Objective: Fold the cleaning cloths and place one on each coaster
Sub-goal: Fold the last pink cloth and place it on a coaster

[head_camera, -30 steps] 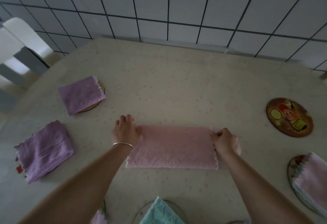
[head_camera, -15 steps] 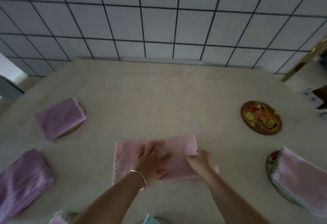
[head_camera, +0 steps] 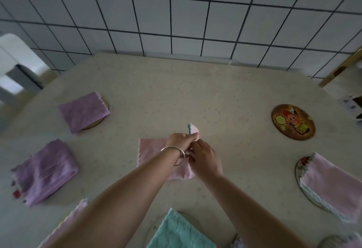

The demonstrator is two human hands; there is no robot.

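Observation:
A pink cleaning cloth (head_camera: 150,150) lies folded on the table's middle. My left hand (head_camera: 181,140), with a bangle on the wrist, pinches its raised far-right corner. My right hand (head_camera: 204,158) grips the same cloth right beside it, and both hands cover its right part. A bare round coaster with a cartoon print (head_camera: 293,122) lies at the right. Folded cloths sit on coasters around: a purple one (head_camera: 83,111) at far left, another purple (head_camera: 46,170) at left, a pink one (head_camera: 333,186) at right, a teal one (head_camera: 180,232) at the near edge.
A tiled wall (head_camera: 176,16) runs behind the cream table (head_camera: 176,91). A white chair (head_camera: 15,67) stands at the left. Another pink cloth (head_camera: 66,226) shows at the near left, and a coaster edge (head_camera: 333,242) at the near right corner.
The long pink strip has been folded shorter. My left hand went from the strip's left end, across it, to the right corner, which both hands now lift together.

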